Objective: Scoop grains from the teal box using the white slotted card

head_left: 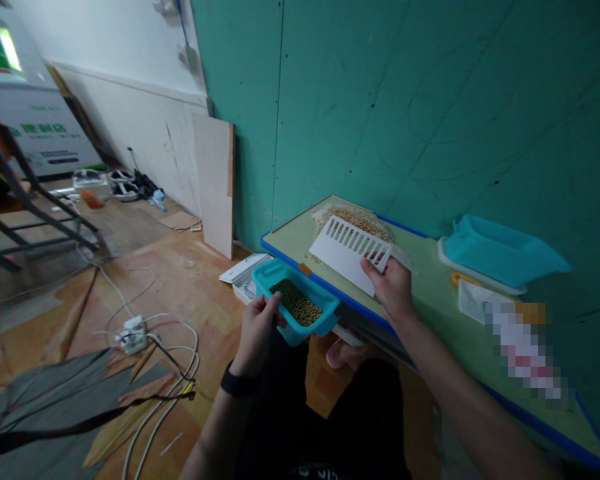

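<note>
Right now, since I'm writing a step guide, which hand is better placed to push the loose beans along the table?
Likely the right hand: it holds the white slotted plate over the table, near the beans. The left hand grips the turquoise bin at the table's edge.

A big green wall stands behind the table, which has a pale green top and a blue edge. Farther left is a white wall. 1 pale board leans up near the corner. The brown floor looks like wood. A chair stands at far left. The light is dim.
</note>
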`<act>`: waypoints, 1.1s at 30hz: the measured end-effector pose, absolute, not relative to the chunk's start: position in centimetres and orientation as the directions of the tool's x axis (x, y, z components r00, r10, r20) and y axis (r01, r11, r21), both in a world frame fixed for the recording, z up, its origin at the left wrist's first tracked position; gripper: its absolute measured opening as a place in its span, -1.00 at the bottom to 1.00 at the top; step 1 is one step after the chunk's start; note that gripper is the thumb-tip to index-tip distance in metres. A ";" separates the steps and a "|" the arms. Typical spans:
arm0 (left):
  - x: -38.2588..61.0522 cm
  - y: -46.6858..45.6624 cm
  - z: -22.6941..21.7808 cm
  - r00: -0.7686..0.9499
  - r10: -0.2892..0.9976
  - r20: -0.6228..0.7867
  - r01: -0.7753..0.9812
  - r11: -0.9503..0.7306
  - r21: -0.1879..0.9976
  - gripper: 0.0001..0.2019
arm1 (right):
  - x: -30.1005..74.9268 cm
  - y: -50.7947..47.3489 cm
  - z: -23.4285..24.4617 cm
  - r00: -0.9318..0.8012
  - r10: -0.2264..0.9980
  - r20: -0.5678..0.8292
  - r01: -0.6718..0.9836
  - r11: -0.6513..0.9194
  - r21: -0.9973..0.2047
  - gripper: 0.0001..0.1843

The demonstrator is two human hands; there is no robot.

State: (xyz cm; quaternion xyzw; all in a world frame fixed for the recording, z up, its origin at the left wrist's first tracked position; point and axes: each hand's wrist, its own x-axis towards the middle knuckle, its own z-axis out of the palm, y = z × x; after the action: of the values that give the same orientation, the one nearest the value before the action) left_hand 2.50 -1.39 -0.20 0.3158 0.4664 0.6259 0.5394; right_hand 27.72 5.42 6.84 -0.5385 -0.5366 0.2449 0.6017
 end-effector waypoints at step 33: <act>1.4 -0.7 0.7 -0.196 0.973 -0.119 -0.369 0.040 0.929 -0.59 | 25.2 5.1 6.8 0.202 0.936 0.289 0.230 0.242 -0.943 -0.50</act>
State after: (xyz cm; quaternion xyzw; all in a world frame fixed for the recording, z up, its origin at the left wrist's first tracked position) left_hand 1.38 -0.67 0.69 0.3213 0.4702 0.6140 0.5466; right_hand 25.25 5.07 6.80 -0.5306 -0.5493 0.3122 0.5650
